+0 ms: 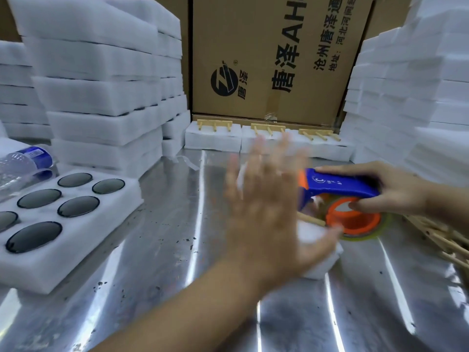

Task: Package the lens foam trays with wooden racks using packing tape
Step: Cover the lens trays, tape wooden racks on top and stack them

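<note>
At left we see a lens foam tray [63, 224] uncovered on the surface [177, 250]. Centre, the blurred left hand [266, 207], fingers spread, covers a foam bundle [317, 252]. Beside it, the tape dispenser [340, 196] is gripped by the right hand [396, 191]. Three racked bundles [213, 138] behind seem finished; loose wooden racks [444, 237] lie right.

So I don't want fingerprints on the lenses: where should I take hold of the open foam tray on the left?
Probably by its plain side walls, coming in level from two opposite sides. The foam tray lies flat with the dark lenses face up in wells across its top, so that face is best left untouched; the thick walls offer grip.
</note>
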